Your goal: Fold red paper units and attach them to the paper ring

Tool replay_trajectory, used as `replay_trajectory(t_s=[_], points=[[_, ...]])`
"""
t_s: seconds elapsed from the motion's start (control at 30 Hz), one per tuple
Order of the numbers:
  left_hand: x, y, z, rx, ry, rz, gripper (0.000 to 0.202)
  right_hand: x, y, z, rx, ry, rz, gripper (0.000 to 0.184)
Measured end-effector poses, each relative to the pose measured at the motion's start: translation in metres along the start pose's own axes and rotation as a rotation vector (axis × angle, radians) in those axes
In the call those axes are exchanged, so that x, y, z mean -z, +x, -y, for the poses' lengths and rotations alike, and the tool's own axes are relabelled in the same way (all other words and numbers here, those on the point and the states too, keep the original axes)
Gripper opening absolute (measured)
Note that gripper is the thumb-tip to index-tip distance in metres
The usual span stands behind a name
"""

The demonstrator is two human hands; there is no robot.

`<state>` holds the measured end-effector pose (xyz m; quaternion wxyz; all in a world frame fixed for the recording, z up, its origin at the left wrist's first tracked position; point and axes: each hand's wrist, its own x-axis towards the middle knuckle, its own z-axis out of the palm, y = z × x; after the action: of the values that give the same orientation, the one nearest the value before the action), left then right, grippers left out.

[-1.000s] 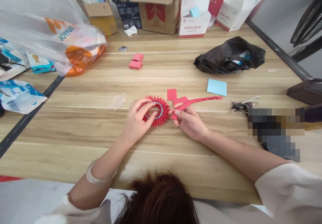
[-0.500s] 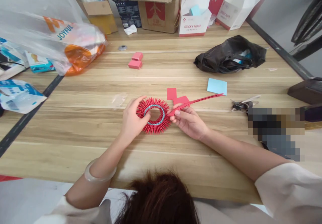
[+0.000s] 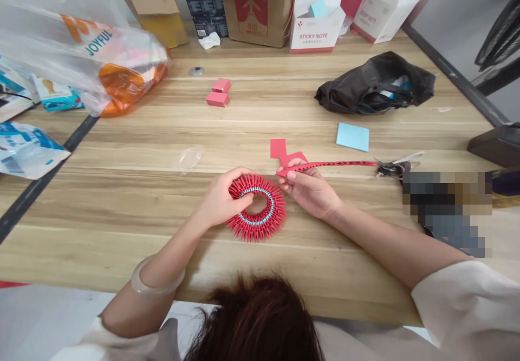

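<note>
We see the red ring (image 3: 274, 211) near the middle of the table (image 3: 142, 215). It is closer to us and a bit more to the right than half a second ago. Our left hand (image 3: 221, 198) pinches its left side, with the thumb at the hole. Our right hand (image 3: 312, 193) pinches the red strip (image 3: 333, 164) near its left end. That end touched or nearly touched the ring before, but now we see wood between them. The far end has swung down from the blue paper (image 3: 352, 137) to the keys (image 3: 392, 168).

Our left fingers hide part of the ring, and we can't tell if it rests on the wood. The right hand covers some of the red paper (image 3: 278, 149). Little squares blur the things at right, and the brown box (image 3: 260, 17) is cut off on top.

Plain wood shows between the ring and the table's near edge, where hair (image 3: 252, 323) blocks our view
</note>
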<state>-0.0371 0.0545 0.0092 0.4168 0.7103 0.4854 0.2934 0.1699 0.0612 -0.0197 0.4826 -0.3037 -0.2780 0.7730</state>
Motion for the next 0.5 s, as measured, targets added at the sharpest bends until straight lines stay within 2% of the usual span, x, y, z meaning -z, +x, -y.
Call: replay_trajectory(t_s=[0.2, 0.5], points=[[0.0002, -0.0007, -0.0025, 0.008, -0.057, 0.057, 0.016, -0.0038, -0.0011, 0.0010, -0.078, 0.015, -0.007, 0.022], [0.0011, -0.0022, -0.0061, 0.030, -0.071, 0.114, 0.020, -0.0069, -0.0048, 0.0003, -0.110, 0.037, 0.075, 0.022]])
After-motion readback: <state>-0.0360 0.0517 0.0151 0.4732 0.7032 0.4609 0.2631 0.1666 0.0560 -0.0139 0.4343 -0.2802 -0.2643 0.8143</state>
